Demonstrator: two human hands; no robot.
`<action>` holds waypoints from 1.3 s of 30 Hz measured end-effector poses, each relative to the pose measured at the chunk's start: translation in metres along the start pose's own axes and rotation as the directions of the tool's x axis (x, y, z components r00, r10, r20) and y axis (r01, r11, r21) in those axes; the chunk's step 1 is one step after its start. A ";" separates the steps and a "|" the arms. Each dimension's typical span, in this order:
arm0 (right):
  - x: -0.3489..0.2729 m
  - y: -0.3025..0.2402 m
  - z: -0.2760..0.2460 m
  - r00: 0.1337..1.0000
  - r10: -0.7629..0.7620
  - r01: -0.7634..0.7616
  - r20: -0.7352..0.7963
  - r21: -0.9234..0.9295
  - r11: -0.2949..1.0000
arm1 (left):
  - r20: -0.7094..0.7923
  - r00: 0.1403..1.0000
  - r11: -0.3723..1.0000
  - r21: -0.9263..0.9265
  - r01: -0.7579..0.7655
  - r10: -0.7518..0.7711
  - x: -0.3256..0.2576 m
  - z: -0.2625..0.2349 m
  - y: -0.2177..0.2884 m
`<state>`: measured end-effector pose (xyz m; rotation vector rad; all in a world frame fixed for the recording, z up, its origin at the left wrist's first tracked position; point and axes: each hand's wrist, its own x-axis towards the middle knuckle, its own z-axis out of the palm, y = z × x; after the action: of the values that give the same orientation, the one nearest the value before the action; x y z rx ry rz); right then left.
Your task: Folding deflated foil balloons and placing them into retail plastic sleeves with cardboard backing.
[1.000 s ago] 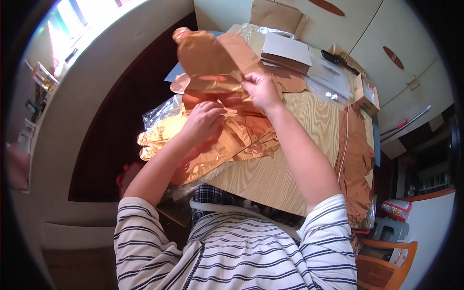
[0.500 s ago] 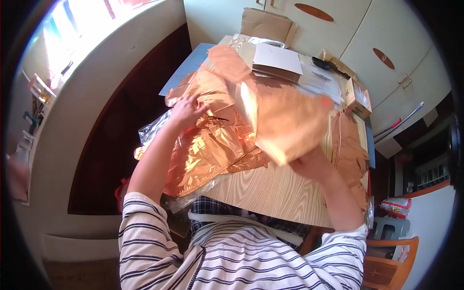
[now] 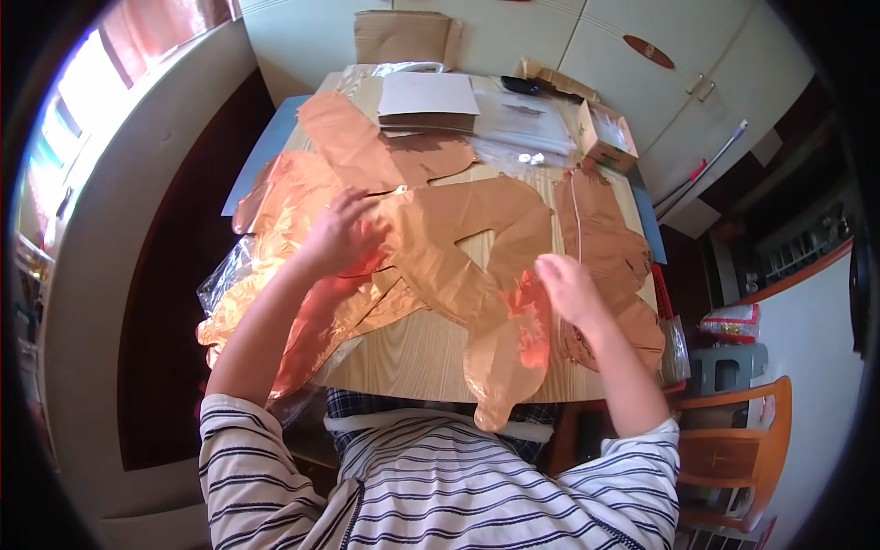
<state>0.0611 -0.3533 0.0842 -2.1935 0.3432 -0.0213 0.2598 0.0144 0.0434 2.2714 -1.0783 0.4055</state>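
Observation:
A flat, uninflated copper-orange foil balloon lies across the table, with a gap between its limbs and one limb hanging over the near edge. My left hand is at its left side, fingers somewhat spread over the foil. At the balloon's right edge is my right hand, its fingers closed together against the rim of the foil; the exact contact is hard to see. More copper foil sheets lie beneath and beyond my left arm. Red reflections show on the foil near both hands.
Further folded copper foil lies along the table's right side. White-topped stacked boards, clear plastic bags and an open small carton stand at the back. A wooden chair is at lower right.
The balloon that my right hand held up over the table has come down and spread flat toward me. My right hand has risen from its lower corner to its right edge. The view has shifted right.

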 end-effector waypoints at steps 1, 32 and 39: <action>0.004 0.016 0.011 1.000 -0.017 0.018 0.008 -0.241 0.970 | 0.045 0.994 0.994 0.033 -0.102 0.101 0.003 0.013 0.018; 0.143 0.128 -0.096 0.804 -0.016 -0.317 -0.595 -0.452 0.834 | 0.366 0.887 0.958 -0.066 -0.278 0.282 0.031 0.058 0.108; 0.154 0.122 -0.115 0.886 0.259 -0.379 -0.384 -0.278 0.883 | 0.298 0.902 0.946 -0.185 -0.267 0.313 0.058 0.073 0.111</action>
<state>0.1639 -0.5512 0.0406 -2.4500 0.9740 -0.1648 0.2111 -0.1215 0.0572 2.0999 -1.5729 0.0638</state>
